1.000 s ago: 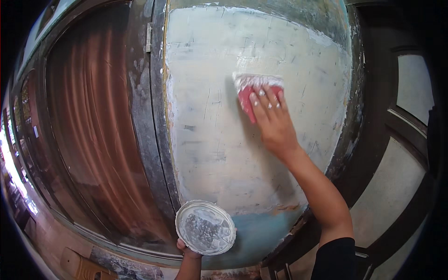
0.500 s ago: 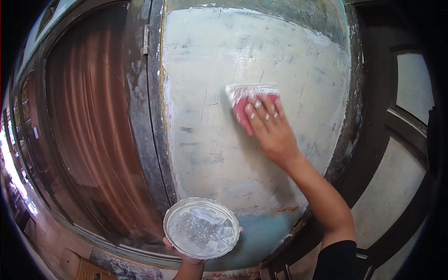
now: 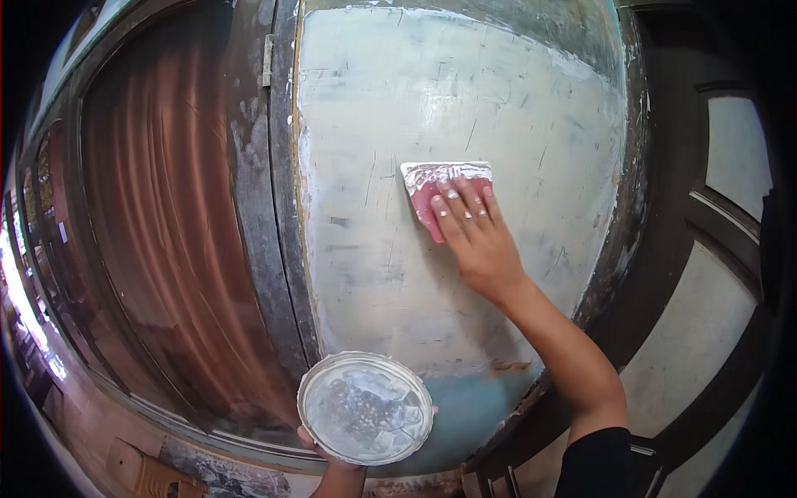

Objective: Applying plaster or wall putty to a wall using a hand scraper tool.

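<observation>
My right hand (image 3: 481,241) presses a pink putty spreader (image 3: 425,199) against the wall panel (image 3: 398,274), its fingers laid over the tool's face. White putty coats the spreader's upper edge, and white specks dot my fingertips. Around it the panel is cream-white with thin dark scratches and grey smudges. Lower down, my left hand (image 3: 336,463) grips a round lid (image 3: 357,411) from beneath, with fingertips showing at both sides. Whitish putty smears the lid's inner face and rim. Most of the left hand is hidden under it.
A dark, paint-spotted wooden frame (image 3: 278,207) borders the panel on the left, beside a window with a brown curtain (image 3: 166,207). To the right stands a dark door with pale panels (image 3: 693,332). A brown plastic chair (image 3: 145,473) is at lower left.
The spreader and my right hand have shifted slightly down across the panel. The lid in my left hand sits a little farther right in the picture, as the view has shifted slightly.
</observation>
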{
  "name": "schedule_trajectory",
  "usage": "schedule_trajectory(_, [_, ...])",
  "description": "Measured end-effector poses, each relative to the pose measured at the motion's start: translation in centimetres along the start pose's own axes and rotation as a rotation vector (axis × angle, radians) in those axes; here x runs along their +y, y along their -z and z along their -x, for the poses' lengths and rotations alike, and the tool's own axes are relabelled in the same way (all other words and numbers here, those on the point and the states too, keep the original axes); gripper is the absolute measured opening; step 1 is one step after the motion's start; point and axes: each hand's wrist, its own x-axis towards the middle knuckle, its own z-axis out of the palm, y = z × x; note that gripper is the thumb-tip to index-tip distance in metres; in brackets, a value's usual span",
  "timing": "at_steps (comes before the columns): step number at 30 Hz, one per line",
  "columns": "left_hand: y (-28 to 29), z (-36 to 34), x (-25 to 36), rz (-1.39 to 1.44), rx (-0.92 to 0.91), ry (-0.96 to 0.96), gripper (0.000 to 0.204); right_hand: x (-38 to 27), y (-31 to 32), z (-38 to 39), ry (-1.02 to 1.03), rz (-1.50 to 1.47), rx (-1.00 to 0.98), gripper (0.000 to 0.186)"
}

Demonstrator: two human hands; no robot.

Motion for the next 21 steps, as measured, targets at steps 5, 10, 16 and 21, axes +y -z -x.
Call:
schedule_trajectory(5, [-0.1, 0.4, -0.3, 0.016, 0.123, -0.069, 0.115, 4.4, 2.3, -4.5, -0.157, 0.092, 0.193, 0.061])
schedule_trajectory(10, [0.5, 0.9, -0.9, 0.041, 0.170, -0.077, 0.116, 5.6, 0.3, -3.2, -0.167, 0.111, 0.011, 0.058])
schedule_trajectory(16, [-1.3, 0.0, 0.2, -0.048, 0.029, 0.024, 0.111, -0.7, 0.1, 3.8, -0.027, -0.018, -0.056, 0.054])
schedule_trajectory(21, [-1.6, 0.0, 0.1, -0.128, 0.126, -0.035, 0.110, 4.2, 3.7, -1.5, -0.153, 0.069, 0.146, 0.058])
